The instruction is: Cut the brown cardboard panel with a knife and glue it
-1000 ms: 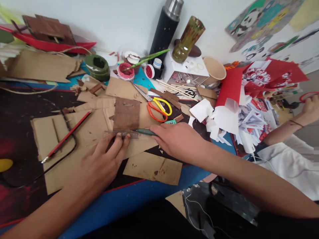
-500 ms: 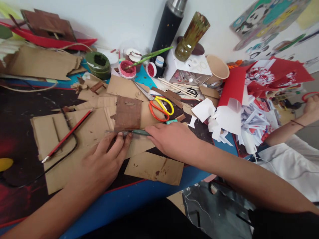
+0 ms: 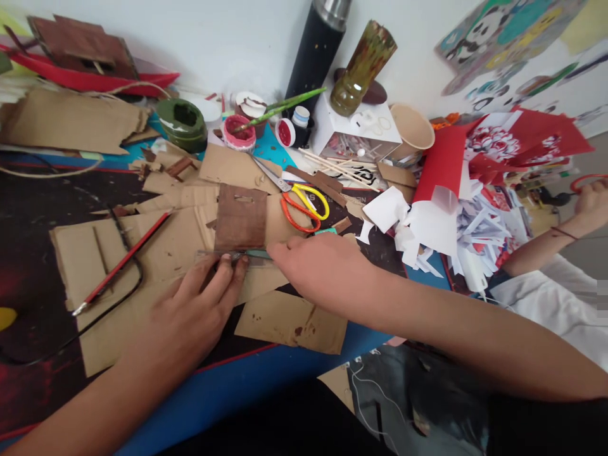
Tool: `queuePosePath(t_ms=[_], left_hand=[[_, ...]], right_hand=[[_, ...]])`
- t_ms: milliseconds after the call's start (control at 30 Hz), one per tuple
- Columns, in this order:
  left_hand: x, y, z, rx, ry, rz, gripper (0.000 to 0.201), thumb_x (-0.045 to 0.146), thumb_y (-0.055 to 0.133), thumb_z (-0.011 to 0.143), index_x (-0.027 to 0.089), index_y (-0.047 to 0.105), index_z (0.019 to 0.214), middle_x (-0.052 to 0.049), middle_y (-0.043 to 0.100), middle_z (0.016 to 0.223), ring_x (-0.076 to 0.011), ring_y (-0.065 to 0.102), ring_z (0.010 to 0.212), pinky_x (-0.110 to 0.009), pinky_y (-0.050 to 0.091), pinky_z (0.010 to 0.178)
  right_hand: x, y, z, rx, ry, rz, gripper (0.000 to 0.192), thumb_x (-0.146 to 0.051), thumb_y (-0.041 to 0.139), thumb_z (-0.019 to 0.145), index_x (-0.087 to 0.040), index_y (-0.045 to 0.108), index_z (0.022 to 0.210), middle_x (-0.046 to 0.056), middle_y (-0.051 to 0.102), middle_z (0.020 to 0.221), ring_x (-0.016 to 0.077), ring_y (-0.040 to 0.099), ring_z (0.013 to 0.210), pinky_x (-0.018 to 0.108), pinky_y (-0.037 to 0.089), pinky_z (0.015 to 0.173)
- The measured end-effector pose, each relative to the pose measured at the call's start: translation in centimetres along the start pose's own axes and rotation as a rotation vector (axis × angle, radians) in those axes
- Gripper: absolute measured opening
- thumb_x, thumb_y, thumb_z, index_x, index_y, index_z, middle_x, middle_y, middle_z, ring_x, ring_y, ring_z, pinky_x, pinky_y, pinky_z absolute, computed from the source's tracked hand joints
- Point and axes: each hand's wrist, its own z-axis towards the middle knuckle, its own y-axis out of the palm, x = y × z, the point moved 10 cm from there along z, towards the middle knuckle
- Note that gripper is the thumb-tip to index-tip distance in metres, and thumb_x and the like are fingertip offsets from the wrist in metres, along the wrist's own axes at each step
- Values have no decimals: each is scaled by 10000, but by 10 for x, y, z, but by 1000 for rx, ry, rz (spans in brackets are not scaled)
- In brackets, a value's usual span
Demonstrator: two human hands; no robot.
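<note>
Left hand (image 3: 190,316) flat, fingers spread, pressing clear ruler (image 3: 228,256) onto cardboard (image 3: 156,253). Right hand (image 3: 318,266) reaching in palm down, closed around green tool (image 3: 256,254) along ruler's edge. Just beyond, brown card (image 3: 240,217); farther back, scissors (image 3: 301,202).

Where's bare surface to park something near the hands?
Bare: dark mat left of the red pencil; blue table edge below the left hand. Crowded: scissors, paint pots, and paper scraps beyond the right hand.
</note>
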Motion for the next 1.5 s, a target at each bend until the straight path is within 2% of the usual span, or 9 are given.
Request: queuePosePath(t_ms=[267,500,633,733,900,1000,1267,1433,1500], left_hand=[[0,4,-1,-15,26,38,782,62,415,1035,178,344,1806,-203,748,1504,-380,709,1413,-452,680,950],[2,-2,0,6,11,16,803,63,426,1060,130,222,1834,-218,745,1518,-386,684,1451,-459,662,994],[6,-4,2,15,38,61,752,53,438,1063,70,294,1801,-225,749,1501,-389,688,1436,-447,648,1012],[5,-1,2,7,31,51,731,67,426,1069,109,343,1795,-214,753,1496,-387,688,1435,-449,656,982],[1,3,2,-11,-11,4,772,68,438,1056,160,328,1814,-219,751,1501,-401,662,1474,-480,671,976],[3,3,3,-21,-2,19,744,64,441,1058,132,369,1795,-227,752,1489,-404,657,1475,-495,658,1032],[9,-2,6,11,53,127,632,51,455,1054,20,514,1682,-247,756,1447,-423,681,1406,-473,655,993],[4,0,5,-6,-2,53,644,53,443,1064,126,535,1697,-195,754,1481,-375,664,1455,-446,639,1051],[4,1,4,-19,-1,72,640,56,436,1067,122,536,1695,-193,753,1486,-371,669,1452,-433,649,1025]], right_hand=[[3,-3,-1,-58,-8,12,286,-12,528,1050,-138,711,1230,134,811,993,262,780,825,337,450,626],[1,-2,-1,-20,-13,-1,251,-27,535,1057,-139,705,1203,134,805,963,252,778,794,320,384,578],[-1,-4,1,-17,-3,21,246,-26,546,1054,-143,708,1199,136,815,975,242,772,796,317,395,587],[5,-1,3,-39,3,46,237,-41,563,1058,-150,709,1211,127,824,978,237,767,803,315,407,617],[15,5,1,-35,-21,97,226,-135,545,1123,-158,726,1256,118,839,1092,232,762,870,326,360,636],[20,4,-4,-27,6,101,255,-148,535,1129,-164,739,1281,116,834,1117,224,742,864,333,331,633],[23,4,-10,-64,51,103,264,-138,530,1127,-159,736,1291,107,833,1135,206,726,841,350,242,609],[18,4,-7,-53,35,102,289,-115,533,1112,-157,746,1303,105,831,1101,194,698,806,351,258,624],[17,5,-6,-54,31,99,286,-113,531,1112,-152,743,1300,109,830,1096,194,698,808,349,269,629]])
